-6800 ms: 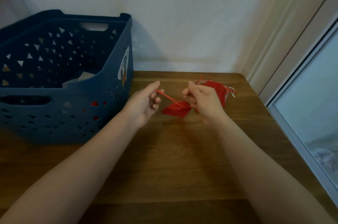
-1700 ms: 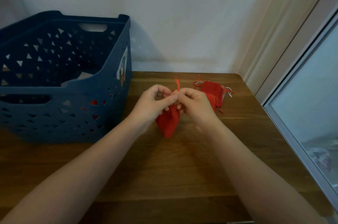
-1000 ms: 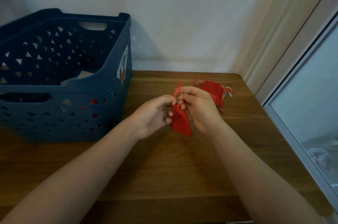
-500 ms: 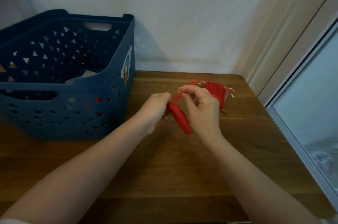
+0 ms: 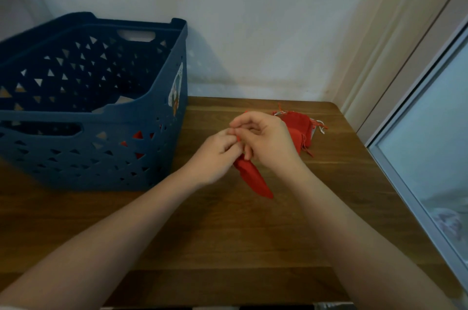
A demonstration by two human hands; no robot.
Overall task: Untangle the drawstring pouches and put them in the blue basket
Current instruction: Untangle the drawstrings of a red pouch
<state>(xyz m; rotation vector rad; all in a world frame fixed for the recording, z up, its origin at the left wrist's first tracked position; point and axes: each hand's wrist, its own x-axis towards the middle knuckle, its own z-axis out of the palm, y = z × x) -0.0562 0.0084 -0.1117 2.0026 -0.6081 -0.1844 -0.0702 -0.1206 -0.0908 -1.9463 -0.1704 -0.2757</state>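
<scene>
One head-worn wide-angle view looks forward and down, close over the counter (image 5: 228,233), facing the wall, with both forearms entering from below.

Red pouch (image 5: 254,179); blue basket (image 5: 106,129), triangle cutouts; brown wood table (image 5: 228,233).

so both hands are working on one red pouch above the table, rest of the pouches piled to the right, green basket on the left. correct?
Not quite: the basket is blue, not green, as the head view shows. The rest holds: the left hand and right hand both pinch at the top of one red pouch above the table, and the other pouches lie piled to the right.
</scene>
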